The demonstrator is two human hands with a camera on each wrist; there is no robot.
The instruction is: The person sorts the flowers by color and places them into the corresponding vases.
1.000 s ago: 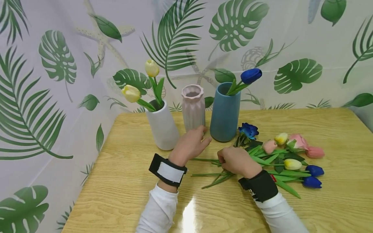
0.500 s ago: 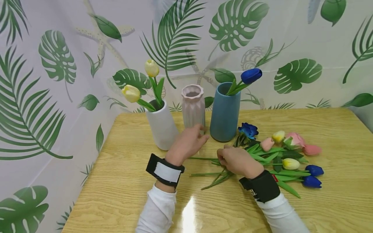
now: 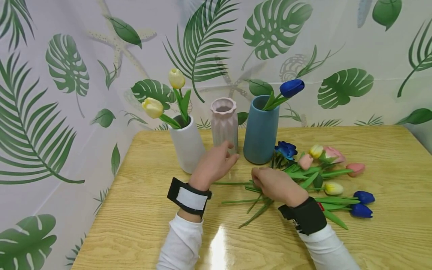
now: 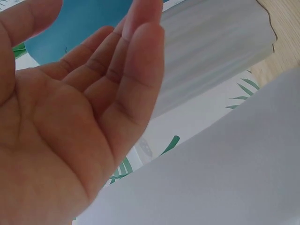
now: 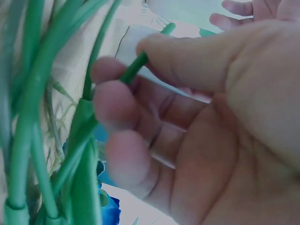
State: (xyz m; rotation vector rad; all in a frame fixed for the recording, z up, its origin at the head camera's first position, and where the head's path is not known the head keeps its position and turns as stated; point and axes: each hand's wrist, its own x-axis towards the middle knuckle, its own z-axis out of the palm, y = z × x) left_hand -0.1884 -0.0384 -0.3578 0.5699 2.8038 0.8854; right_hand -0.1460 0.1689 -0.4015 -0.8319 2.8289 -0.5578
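Observation:
My right hand pinches a green flower stem between thumb and fingers, over the pile of artificial flowers. I cannot tell which bloom that stem carries. A pink tulip, a pink rose-like bloom, yellow-white tulips, a peach tulip and blue tulips lie to its right. My left hand is empty, its fingers loosely bent in front of the pale pink fluted vase. In the left wrist view its palm faces the camera.
At the left, a white vase holds two yellow tulips. A blue vase with one blue tulip stands right of the pink vase. A blue open bloom lies by its base. Leaf-print cloth hangs behind the table.
The pink tulip, pink rose-like bloom and neighbouring yellow-white and peach tulips have shifted left, with some stems moving too. My left hand has drifted slightly left; the right hand stays almost in place.

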